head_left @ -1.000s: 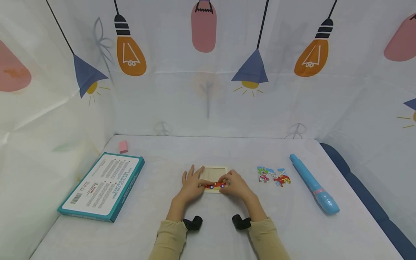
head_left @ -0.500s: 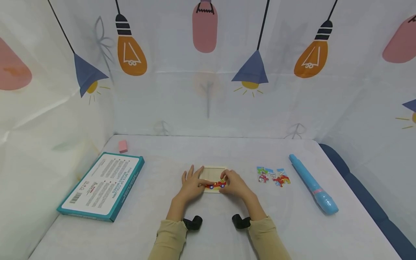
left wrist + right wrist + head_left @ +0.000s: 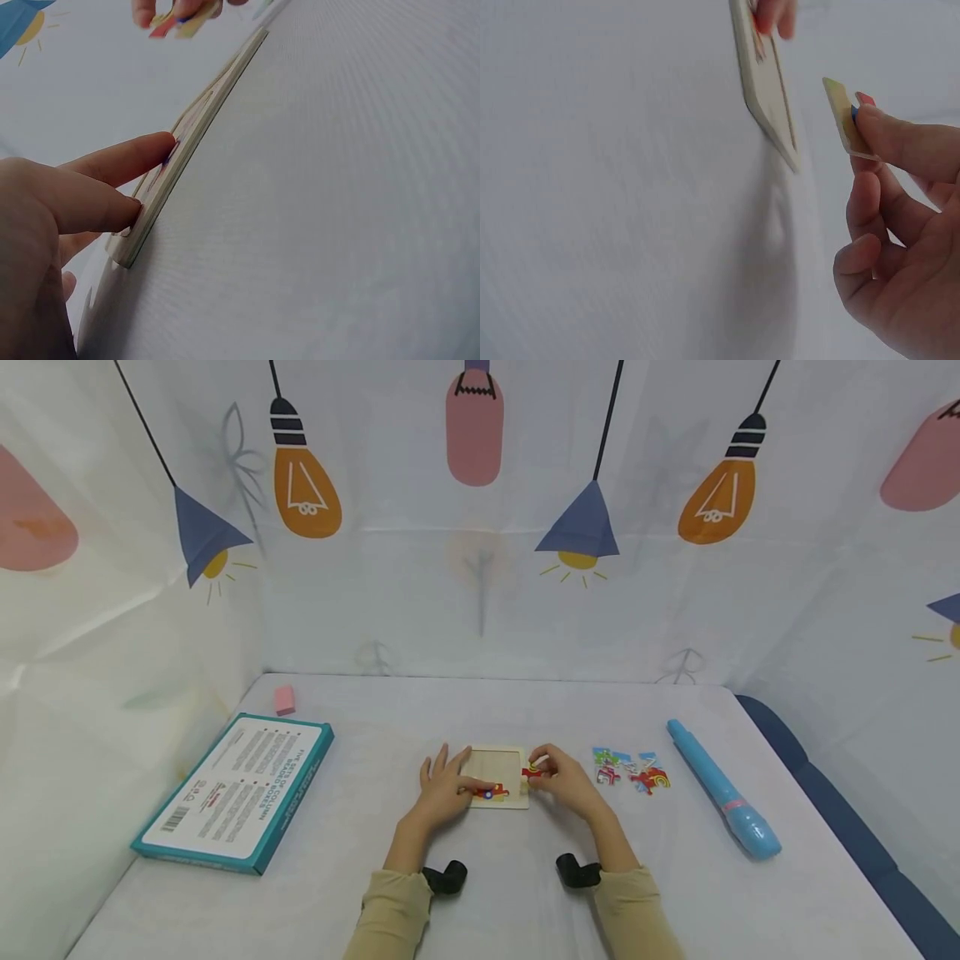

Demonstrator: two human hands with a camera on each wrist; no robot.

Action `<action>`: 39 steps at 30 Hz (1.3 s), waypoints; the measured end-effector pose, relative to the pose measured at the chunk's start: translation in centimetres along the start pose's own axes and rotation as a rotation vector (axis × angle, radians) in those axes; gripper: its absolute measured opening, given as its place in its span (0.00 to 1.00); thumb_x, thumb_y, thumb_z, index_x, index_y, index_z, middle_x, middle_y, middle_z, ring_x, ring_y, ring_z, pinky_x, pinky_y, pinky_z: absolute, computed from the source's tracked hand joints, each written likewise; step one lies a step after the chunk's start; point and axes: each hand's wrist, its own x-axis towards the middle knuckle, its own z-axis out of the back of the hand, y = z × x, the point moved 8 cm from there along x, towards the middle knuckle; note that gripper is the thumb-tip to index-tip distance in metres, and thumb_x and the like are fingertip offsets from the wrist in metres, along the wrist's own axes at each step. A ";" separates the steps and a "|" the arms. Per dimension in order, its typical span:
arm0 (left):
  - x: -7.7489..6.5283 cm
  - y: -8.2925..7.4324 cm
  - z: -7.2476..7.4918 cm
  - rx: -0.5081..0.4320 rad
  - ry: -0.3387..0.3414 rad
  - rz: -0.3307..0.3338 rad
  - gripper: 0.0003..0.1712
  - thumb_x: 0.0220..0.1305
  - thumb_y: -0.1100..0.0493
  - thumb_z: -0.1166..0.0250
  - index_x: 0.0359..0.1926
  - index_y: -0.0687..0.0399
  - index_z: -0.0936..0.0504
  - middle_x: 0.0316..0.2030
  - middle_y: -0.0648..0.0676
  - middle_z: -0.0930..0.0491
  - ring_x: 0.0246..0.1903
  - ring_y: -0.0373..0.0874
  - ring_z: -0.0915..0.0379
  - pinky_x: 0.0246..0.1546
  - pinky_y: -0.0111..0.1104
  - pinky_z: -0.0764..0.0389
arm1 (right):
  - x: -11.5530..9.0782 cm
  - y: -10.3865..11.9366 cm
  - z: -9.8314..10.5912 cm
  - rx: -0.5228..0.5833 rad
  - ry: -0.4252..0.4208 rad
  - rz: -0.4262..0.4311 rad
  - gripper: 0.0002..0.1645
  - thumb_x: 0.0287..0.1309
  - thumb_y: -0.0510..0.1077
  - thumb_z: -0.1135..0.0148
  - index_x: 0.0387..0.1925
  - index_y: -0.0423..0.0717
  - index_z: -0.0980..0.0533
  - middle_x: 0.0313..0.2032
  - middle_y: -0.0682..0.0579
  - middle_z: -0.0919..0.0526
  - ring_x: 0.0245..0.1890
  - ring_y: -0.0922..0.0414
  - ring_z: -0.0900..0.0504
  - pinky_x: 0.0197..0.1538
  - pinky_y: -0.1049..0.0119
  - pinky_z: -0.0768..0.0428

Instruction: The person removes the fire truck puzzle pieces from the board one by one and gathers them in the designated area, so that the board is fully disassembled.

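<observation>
A small wooden puzzle tray (image 3: 497,762) lies on the white table in front of the person. In its lower left sits a red car puzzle piece (image 3: 493,792). My left hand (image 3: 441,789) rests at the tray's left side, its fingers extended, with the thumb over that piece. In the left wrist view, fingertips (image 3: 166,142) press down inside the tray's rim. My right hand (image 3: 564,782) pinches another puzzle piece (image 3: 840,116), coloured yellow, red and blue, between thumb and fingers. It is held up off the table by the tray's right edge.
Several loose colourful puzzle pieces (image 3: 649,777) lie right of the tray. Farther right is a light blue tube-shaped object (image 3: 723,789). A teal-edged box (image 3: 232,789) lies at left, with a pink block (image 3: 284,700) behind it. A printed curtain (image 3: 420,602) encloses the table.
My right hand has lifted a puzzle piece out of the tray's lower right and moved right with it, baring that part of the tray. The left hand has stayed in place.
</observation>
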 end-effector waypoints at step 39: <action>0.1 0.1 -0.2 -0.033 -0.020 0.002 0.22 0.55 0.66 0.45 0.40 0.35 0.14 0.67 0.59 0.41 0.68 0.65 0.64 0.61 0.60 0.66 | -7.6 -8.5 13.4 -0.082 -0.217 -0.237 0.24 0.59 0.40 0.42 0.55 0.35 0.32 0.48 0.33 0.27 0.45 0.45 0.28 0.43 0.61 0.24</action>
